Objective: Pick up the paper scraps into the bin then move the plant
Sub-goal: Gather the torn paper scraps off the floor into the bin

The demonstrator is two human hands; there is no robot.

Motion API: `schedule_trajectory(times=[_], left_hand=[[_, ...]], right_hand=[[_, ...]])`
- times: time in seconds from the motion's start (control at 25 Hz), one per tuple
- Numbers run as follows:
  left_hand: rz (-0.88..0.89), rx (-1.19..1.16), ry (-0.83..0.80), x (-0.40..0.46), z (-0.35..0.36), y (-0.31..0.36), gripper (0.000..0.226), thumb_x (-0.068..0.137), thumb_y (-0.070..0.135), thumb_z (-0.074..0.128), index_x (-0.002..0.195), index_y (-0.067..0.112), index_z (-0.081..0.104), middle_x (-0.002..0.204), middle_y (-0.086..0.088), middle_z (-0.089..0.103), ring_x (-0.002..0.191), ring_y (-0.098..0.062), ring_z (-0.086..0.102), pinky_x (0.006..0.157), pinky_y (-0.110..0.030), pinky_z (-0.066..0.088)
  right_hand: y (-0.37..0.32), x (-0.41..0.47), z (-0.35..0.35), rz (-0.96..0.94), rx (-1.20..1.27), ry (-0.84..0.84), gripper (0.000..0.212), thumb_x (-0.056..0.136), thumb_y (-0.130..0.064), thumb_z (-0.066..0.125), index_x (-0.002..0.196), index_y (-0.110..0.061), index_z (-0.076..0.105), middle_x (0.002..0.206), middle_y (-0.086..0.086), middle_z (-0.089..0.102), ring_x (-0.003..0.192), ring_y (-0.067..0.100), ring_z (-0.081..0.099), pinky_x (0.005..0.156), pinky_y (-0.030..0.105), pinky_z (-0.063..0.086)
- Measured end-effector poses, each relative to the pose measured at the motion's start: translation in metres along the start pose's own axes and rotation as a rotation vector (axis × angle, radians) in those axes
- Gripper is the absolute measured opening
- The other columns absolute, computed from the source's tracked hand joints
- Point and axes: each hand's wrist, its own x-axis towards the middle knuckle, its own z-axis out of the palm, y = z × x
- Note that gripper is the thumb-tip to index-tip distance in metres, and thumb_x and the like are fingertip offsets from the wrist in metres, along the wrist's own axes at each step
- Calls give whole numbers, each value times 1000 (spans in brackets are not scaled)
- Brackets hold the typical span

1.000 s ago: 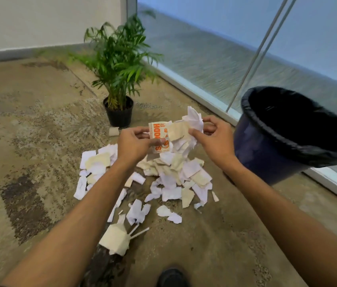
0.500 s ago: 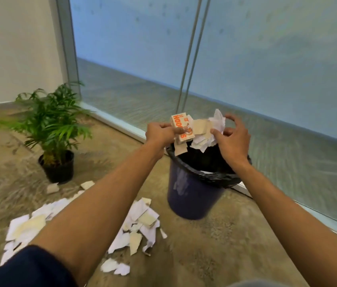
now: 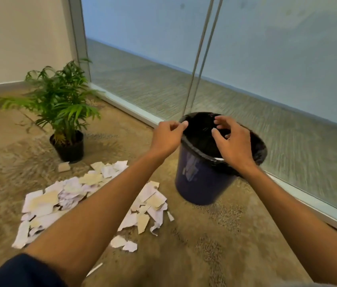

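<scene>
Head view: both hands hover over the bin (image 3: 202, 183), empty. The left hand (image 3: 166, 137) has its fingers loosely curled, the right hand (image 3: 232, 141) is spread and relaxed. Paper scraps (image 3: 93, 201) lie heaped on the floor (image 3: 225, 245) beside the bin, the plant (image 3: 64, 112) beyond them. Risk: a careless reach down could tip the bin or scatter light scraps.

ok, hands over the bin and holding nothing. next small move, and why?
Probably bring both hands back down to the paper scraps for another handful: they hold nothing over the bin, and a large pile lies on the carpet.
</scene>
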Motion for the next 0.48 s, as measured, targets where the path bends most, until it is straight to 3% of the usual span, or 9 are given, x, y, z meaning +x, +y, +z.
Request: schedule_trajectory(times=[0.12, 0.24, 0.32, 0.48], left_hand=[[-38, 37, 71, -45, -60, -57, 17, 91, 33, 61, 81, 23, 71, 73, 6, 70, 66, -1, 63, 59, -21, 47], [-191, 191, 147, -94, -116, -121, 14, 91, 27, 63, 82, 20, 73, 77, 3, 72, 72, -10, 67, 67, -28, 53], [-299, 253, 182, -123, -144, -159, 13, 90, 25, 64, 82, 21, 73, 79, 4, 72, 74, -12, 67, 70, -32, 54], [-425, 409, 204, -162, -179, -217, 10, 88, 29, 65, 80, 28, 71, 79, 9, 71, 68, -6, 65, 57, -23, 46]], right_hand=[[-21, -20, 38, -181, 6, -136, 28, 88, -33, 61, 115, -28, 67, 100, -15, 70, 90, -2, 62, 79, 21, 50], [-28, -44, 87, -242, 26, -233, 25, 88, -32, 60, 110, -23, 70, 98, -12, 71, 78, -5, 59, 74, 23, 50], [-28, -61, 126, -211, 35, -339, 23, 88, -29, 62, 108, -22, 71, 100, -10, 72, 82, -4, 61, 74, 27, 52], [-15, -103, 195, -170, -48, -636, 26, 88, -34, 64, 113, -28, 69, 104, -8, 71, 92, 5, 63, 80, 27, 53]])
